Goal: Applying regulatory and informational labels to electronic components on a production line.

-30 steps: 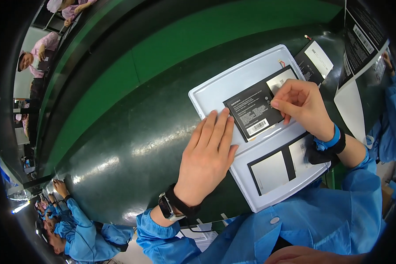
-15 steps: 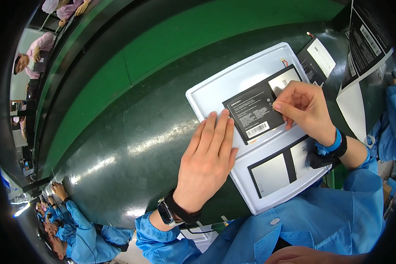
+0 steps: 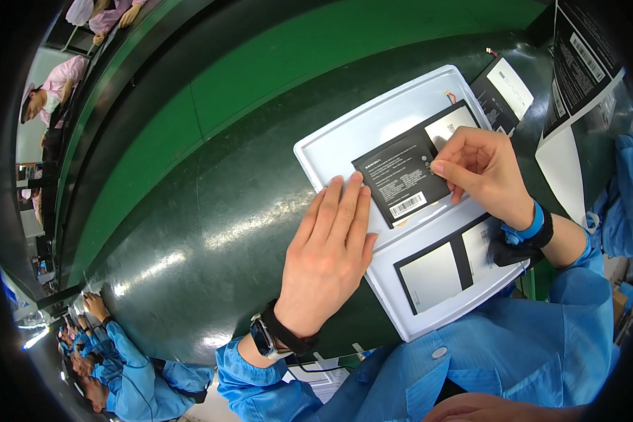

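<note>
A flat battery pack [image 3: 446,126] with a silver face and a short coloured wire lead lies in a white plastic tray [image 3: 330,149]. Across its left part is a black printed label [image 3: 398,169] with a barcode. My left hand [image 3: 327,257] is laid flat, fingers stretched out, the fingertips at the label's left edge. Thumb and forefinger of my right hand [image 3: 482,172] pinch at the label's right edge, the other fingers curled; the exact contact is partly hidden. Nearer me in the tray lies a second silver pack [image 3: 429,278] with black edges.
Another battery pack [image 3: 511,88] lies on the dark green table [image 3: 246,232] beyond the tray. A black printed label sheet [image 3: 580,67] with a white backing rises at the right. Co-workers in blue [image 3: 130,373] and pink [image 3: 63,74] are at the left.
The tray and battery pack appear shifted very slightly left and up in the picture, both hands with them. My hands keep the same pose on the label.
</note>
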Demonstrator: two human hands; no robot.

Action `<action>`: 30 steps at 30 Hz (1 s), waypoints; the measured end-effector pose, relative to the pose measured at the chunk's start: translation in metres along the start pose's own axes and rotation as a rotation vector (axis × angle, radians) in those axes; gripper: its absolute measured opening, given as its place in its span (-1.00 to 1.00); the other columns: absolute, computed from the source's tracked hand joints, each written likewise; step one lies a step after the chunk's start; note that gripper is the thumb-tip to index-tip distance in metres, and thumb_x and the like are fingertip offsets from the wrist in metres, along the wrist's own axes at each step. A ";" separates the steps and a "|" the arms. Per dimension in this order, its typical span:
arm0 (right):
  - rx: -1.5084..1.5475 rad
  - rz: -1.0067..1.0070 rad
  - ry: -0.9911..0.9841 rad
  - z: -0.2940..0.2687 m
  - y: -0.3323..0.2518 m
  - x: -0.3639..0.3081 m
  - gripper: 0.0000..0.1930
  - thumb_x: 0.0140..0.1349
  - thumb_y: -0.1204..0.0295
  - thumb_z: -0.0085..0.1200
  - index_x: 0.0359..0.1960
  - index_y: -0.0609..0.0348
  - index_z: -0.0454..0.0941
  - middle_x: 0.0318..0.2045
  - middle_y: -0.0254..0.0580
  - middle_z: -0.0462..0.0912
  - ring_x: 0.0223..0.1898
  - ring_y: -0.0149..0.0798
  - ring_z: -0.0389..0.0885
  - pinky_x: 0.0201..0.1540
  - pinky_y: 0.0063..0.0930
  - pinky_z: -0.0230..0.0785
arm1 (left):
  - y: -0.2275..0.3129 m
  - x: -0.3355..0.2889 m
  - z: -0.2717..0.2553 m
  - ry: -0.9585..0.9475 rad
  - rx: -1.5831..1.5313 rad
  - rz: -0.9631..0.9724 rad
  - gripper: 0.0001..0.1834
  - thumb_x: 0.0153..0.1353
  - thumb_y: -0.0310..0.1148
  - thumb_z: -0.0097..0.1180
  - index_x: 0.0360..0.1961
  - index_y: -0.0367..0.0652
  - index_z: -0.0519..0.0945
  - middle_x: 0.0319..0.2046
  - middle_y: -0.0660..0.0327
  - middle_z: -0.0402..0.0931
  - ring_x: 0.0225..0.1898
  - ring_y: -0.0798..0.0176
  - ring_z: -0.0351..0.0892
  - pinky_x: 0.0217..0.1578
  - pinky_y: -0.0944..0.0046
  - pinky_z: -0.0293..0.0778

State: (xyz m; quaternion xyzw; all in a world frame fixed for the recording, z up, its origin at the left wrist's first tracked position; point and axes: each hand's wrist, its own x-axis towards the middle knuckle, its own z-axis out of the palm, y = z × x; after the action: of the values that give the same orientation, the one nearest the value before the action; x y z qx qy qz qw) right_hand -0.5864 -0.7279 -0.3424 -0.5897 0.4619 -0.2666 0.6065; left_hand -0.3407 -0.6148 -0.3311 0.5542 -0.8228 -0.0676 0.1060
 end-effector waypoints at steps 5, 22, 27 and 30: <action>-0.010 -0.017 0.005 0.000 0.001 0.000 -0.90 0.32 0.57 0.31 -0.31 0.31 0.63 -0.48 -0.26 0.70 -0.51 -0.54 0.65 -0.50 -0.67 0.56 | 0.000 0.000 0.000 0.002 -0.009 -0.001 -0.37 0.23 -0.37 0.31 0.31 -0.38 0.49 0.39 0.01 0.40 0.38 -0.05 0.41 0.33 -0.01 0.43; -0.011 -0.037 0.008 0.000 0.004 0.001 -0.89 0.33 0.56 0.31 -0.32 0.32 0.61 -0.49 -0.27 0.70 -0.53 -0.54 0.65 -0.50 -0.68 0.52 | -0.001 0.001 0.001 -0.026 0.005 0.014 -0.35 0.22 -0.40 0.29 0.37 -0.26 0.48 0.40 -0.02 0.37 0.39 -0.08 0.38 0.33 -0.05 0.39; -0.016 -0.042 0.017 0.000 0.006 0.002 -0.89 0.33 0.57 0.30 -0.33 0.32 0.61 -0.53 -0.29 0.69 -0.57 -0.54 0.64 -0.50 -0.67 0.50 | 0.000 -0.001 0.002 -0.040 0.033 0.029 -0.35 0.22 -0.41 0.29 0.37 -0.10 0.52 0.42 -0.05 0.34 0.40 -0.13 0.36 0.34 -0.09 0.37; -0.012 -0.047 0.022 0.001 0.006 0.002 -0.89 0.33 0.57 0.30 -0.34 0.32 0.61 -0.55 -0.30 0.68 -0.58 -0.53 0.65 -0.51 -0.67 0.49 | 0.002 -0.003 0.002 -0.053 0.042 0.035 -0.38 0.22 -0.39 0.31 0.35 0.02 0.56 0.44 -0.07 0.31 0.42 -0.18 0.32 0.36 -0.11 0.35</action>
State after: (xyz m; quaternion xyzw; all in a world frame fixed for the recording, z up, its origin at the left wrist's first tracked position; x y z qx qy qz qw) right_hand -0.5860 -0.7283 -0.3484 -0.6010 0.4561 -0.2846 0.5914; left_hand -0.3417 -0.6114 -0.3327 0.5399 -0.8361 -0.0630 0.0734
